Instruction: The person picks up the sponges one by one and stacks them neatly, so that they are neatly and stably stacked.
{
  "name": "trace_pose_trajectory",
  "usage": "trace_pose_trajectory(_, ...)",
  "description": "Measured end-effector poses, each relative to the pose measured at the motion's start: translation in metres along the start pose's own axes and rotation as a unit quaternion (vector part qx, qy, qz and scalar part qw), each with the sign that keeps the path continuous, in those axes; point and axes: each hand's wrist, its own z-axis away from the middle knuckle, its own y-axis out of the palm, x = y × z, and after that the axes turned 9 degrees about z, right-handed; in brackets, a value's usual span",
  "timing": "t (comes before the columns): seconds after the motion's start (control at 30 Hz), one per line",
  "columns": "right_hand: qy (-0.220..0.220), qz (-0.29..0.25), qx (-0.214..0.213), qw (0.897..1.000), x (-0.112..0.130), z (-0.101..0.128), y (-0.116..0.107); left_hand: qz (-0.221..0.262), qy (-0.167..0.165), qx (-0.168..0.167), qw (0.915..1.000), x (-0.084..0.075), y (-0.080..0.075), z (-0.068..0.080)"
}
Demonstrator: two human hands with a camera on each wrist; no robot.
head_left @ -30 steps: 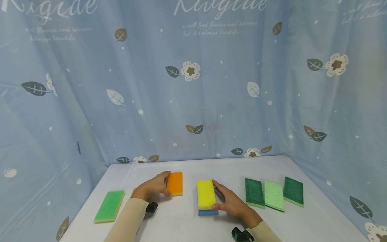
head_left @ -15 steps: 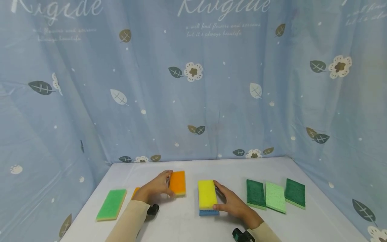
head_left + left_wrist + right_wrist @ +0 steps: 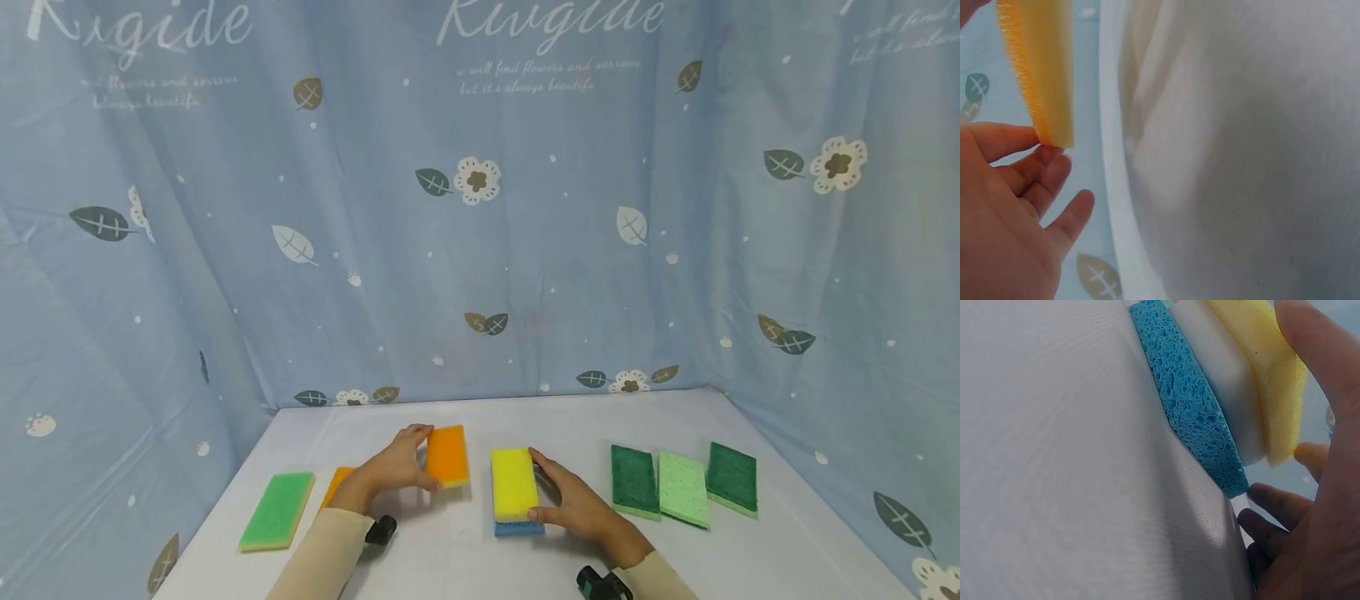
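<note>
Orange sponge shifted right, lifted; backdrop reads "Rugide".

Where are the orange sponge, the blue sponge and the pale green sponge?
orange sponge [image 3: 447,454]: head view, top face.
blue sponge [image 3: 1194,425]: right wrist view, porous side.
pale green sponge [image 3: 682,487]: head view, top face.

Orange sponge. Yellow sponge on blue sponge. Green sponges. White desk. Blue curtain, flowers, leaves.

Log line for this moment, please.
left hand: grips orange sponge, lifted | right hand: holds yellow sponge on blue sponge | table
</note>
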Motion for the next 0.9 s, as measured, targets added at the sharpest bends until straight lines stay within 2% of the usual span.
trace_pose_trajectory(0.3, 0.005, 0.001, 0.002, 1.0, 0.001, 0.0, -0.001, -0.021, 0.024, -0.003, 0.9995, -0.017, 0.003, 0.005)
trace_pose_trajectory(0.6, 0.013, 0.004, 0.003, 1.0, 0.003, 0.0, -0.002, -0.027, 0.05, 0.008, 0.9984, -0.034, 0.003, 0.008)
trace_pose_trajectory(0.9, -0.002, -0.005, -0.003, 1.0, 0.0, 0.001, -0.001, -0.031, 0.051, 0.018, 0.9981, -0.044, 0.005, 0.01)
